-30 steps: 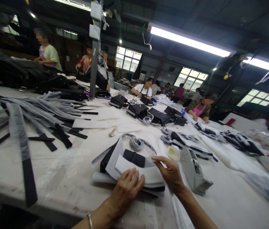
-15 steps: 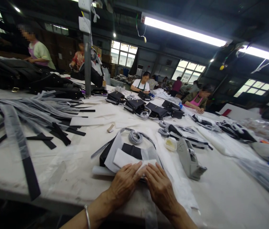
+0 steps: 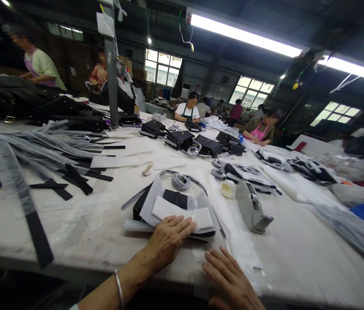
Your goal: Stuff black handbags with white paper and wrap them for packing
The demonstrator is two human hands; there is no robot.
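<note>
A black handbag [image 3: 142, 207] lies on the table in front of me, its upper side covered with white wrapping sheets. My left hand [image 3: 170, 239] rests on it with fingers laid flat over a folded white foam strip [image 3: 182, 212]. A silver bracelet circles my left wrist. Off the bag, at the table's near edge, my right hand [image 3: 228, 277] has its fingers apart and nothing in it. The bag's wrapped strap arcs behind it, with a wrapped coil [image 3: 181, 181] inside the arc. Under the bag's left front pokes a rolled white sheet [image 3: 138, 226].
Plastic-wrapped black straps [image 3: 35, 219] spread over the left side. To the right stand a grey tape dispenser [image 3: 252, 209] and a small tub [image 3: 227, 189]. Several black bags [image 3: 179, 138] lie farther back. A metal post [image 3: 112, 86] rises at left; co-workers sit around the table.
My right hand has come off the foam strip and moved down and right, toward the table edge. The left hand stays on the strip. The view has shifted slightly.
</note>
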